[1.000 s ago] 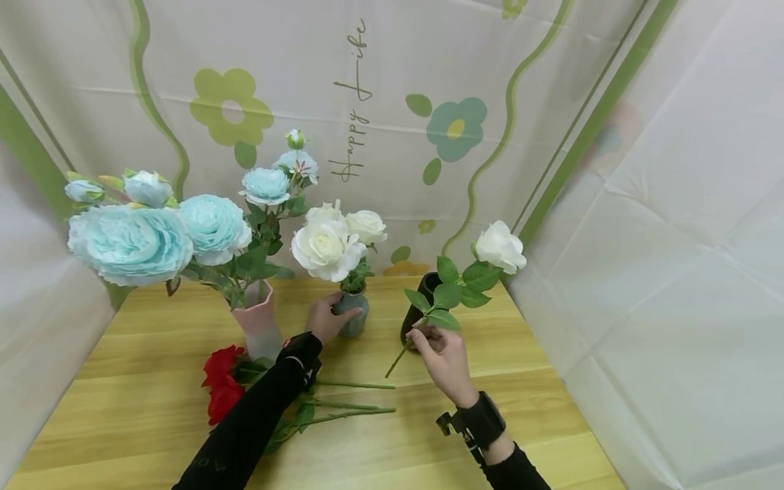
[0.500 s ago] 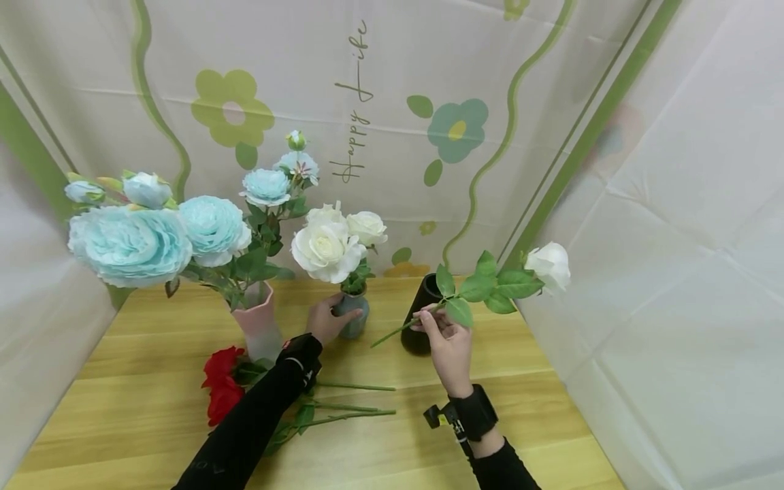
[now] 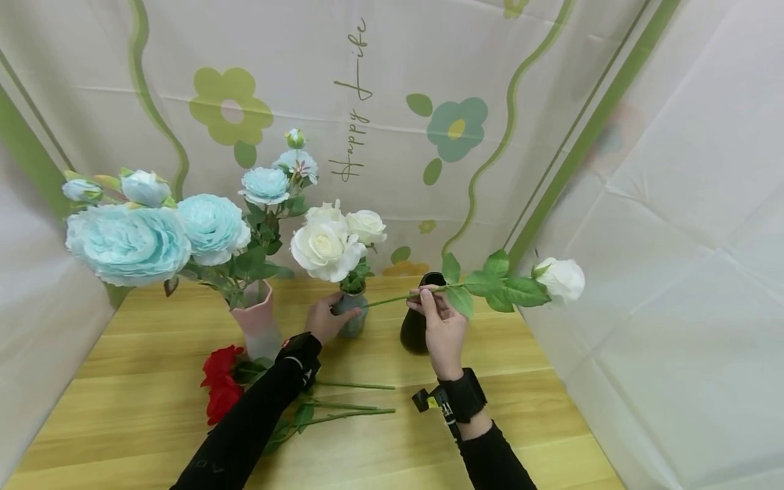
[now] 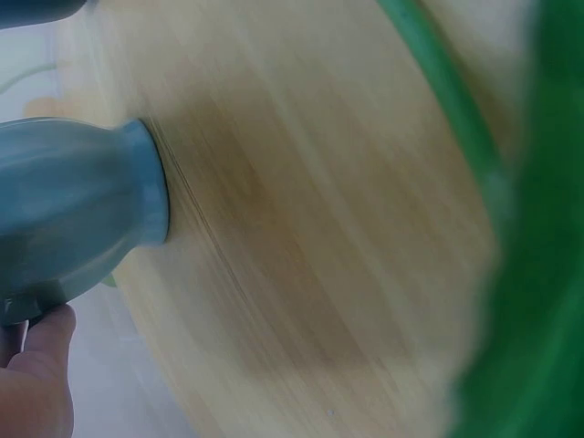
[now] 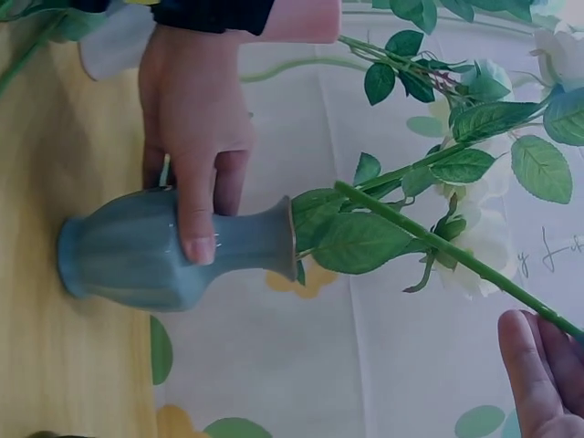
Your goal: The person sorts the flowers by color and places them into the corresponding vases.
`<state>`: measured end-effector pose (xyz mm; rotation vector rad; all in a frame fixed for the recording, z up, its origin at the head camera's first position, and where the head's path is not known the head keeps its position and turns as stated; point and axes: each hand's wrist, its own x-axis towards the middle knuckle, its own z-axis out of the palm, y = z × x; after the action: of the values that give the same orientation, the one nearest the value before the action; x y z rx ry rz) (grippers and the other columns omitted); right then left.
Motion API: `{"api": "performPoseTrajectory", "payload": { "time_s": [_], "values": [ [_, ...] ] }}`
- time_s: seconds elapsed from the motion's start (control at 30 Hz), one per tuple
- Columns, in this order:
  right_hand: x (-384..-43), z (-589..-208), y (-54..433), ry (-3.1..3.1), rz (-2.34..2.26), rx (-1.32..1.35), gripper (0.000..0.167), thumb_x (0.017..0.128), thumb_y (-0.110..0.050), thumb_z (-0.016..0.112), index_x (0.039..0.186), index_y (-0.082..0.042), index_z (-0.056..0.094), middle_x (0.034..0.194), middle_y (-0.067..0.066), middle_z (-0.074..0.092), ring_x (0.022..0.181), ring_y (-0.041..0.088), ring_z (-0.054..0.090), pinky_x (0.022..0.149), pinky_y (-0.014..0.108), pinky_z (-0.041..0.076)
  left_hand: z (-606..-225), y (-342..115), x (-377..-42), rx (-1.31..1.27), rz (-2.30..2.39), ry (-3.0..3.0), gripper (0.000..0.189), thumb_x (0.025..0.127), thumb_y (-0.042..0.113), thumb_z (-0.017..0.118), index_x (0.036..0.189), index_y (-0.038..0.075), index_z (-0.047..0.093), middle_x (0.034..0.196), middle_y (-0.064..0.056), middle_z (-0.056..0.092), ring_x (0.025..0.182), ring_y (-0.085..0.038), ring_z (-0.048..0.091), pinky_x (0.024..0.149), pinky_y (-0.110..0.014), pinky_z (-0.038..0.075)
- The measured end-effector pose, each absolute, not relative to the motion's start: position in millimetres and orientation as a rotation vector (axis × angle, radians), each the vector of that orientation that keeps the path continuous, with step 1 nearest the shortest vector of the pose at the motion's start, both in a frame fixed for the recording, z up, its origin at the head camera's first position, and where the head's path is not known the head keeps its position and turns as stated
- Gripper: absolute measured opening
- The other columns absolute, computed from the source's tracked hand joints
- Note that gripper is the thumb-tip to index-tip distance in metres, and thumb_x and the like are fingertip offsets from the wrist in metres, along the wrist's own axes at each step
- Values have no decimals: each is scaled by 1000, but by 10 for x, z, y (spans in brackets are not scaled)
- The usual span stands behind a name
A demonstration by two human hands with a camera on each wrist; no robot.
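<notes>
The grey-blue vase (image 5: 128, 251) in the left hand (image 3: 327, 320) looks like glazed ceramic, smooth and glossy with soft highlights. The single white rose (image 3: 562, 280) at the right hand (image 3: 444, 333) has matt petals that look like cloth, and its stem (image 5: 484, 272) looks like smooth plastic. Just behind that hand, the black vase (image 3: 414, 333) is smooth and dark. To the left of the left hand, the pink-and-white vase (image 3: 258, 330) has a smooth, faceted surface, and the pale blue flowers (image 3: 128, 241) show ruffled, matt, fabric-like petals. Under both hands the table (image 3: 502, 381) has a wood-grain top with a low sheen. Beyond them hangs a creased, matt, cloth-like backdrop (image 3: 392, 61). The black sleeves (image 3: 235, 422) behind the hands are matt cloth.
</notes>
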<state>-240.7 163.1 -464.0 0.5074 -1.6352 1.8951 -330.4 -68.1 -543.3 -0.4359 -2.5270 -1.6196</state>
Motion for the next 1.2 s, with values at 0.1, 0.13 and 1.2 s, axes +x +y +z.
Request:
{"api": "performPoseTrajectory", "payload": {
  "time_s": [0.1,0.13,1.2],
  "values": [
    [-2299,-4300,1474,-1623,1884,492,22,102,-2,53,112,17,55,107,34,61,94,45,63,86,47,55,-5435,-682,-3306,-435,-1616,-2519,67,87,37,77,139,-1,55,137,-21,55,125,-38,51,102,-53,42],
    [-2308,-4268,1451,-1619,1882,493,19,101,2,52,112,18,54,107,34,60,94,46,62,86,46,55,-5435,-683,-3306,-438,-1611,-2519,67,87,37,77,138,-1,55,136,-21,55,124,-38,51,101,-53,42],
    [-2783,-4395,1186,-1997,1373,658,17,101,-8,57,113,1,66,103,15,69,88,27,68,79,35,57,-5328,-655,-3263,-407,-1560,-2562,61,87,32,78,136,2,58,133,-19,58,121,-36,54,101,-51,44]
  ]
}}
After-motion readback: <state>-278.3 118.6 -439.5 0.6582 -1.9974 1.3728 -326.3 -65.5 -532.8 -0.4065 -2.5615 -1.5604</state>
